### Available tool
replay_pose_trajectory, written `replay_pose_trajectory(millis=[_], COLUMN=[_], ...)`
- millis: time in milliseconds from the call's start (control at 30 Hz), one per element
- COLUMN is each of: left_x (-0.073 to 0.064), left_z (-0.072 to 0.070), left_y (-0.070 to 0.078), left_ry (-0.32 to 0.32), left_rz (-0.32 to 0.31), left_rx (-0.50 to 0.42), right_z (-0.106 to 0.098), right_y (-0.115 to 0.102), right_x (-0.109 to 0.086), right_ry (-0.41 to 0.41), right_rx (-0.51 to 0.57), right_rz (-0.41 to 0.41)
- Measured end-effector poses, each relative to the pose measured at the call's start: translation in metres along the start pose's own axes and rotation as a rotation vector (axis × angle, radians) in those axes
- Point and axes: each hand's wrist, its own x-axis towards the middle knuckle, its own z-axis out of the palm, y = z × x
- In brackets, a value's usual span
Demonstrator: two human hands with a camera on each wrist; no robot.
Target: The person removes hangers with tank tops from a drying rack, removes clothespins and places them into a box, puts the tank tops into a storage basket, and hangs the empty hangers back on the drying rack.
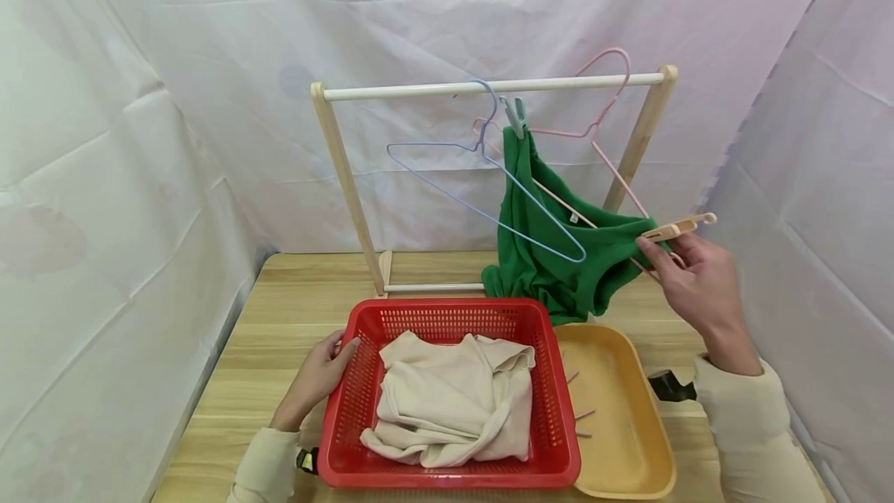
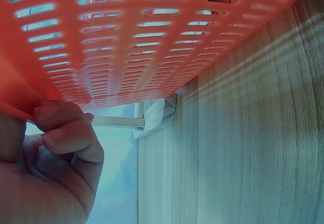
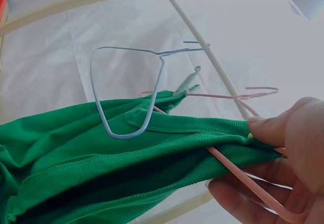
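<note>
My left hand (image 1: 320,375) grips the left rim of a red plastic basket (image 1: 569,441); in the left wrist view its fingers curl at the rim. A crumpled cream garment (image 1: 454,390) lies in the basket. My right hand (image 1: 701,282) pinches one shoulder of a green tank top (image 1: 531,231) between thumb and fingers. A peach clothespin (image 1: 673,229) sits at that shoulder, just above the thumb. The tank top hangs slanted on a pink hanger (image 1: 618,177), whose lower end shows beside my fingers. A grey-green clothespin (image 1: 515,116) clips its other shoulder.
The hangers hang from the white bar (image 1: 419,90) of a wooden rack (image 1: 345,185). A blue hanger (image 1: 440,200) overlaps the tank top in front. Right of the basket stands a yellow tray (image 1: 621,410) with several thin sticks inside. White cloth walls (image 1: 237,37) surround the wooden table (image 1: 230,402).
</note>
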Motion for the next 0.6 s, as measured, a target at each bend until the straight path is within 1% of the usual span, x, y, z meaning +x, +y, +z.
replay_pose_trajectory(millis=[200, 333, 600], left_x=[0.001, 0.000, -0.001], left_z=[0.000, 0.000, 0.000], left_y=[0.000, 0.001, 0.000], left_ry=[0.005, 0.002, -0.002], left_rz=[0.002, 0.002, -0.011], left_rx=[0.003, 0.000, -0.003], right_z=[-0.010, -0.016, -0.026], right_y=[-0.002, -0.002, -0.001], right_x=[-0.008, -0.014, -0.022], right_ry=[-0.047, -0.068, -0.043], right_rx=[0.017, 0.024, 0.057], right_rz=[0.027, 0.031, -0.009])
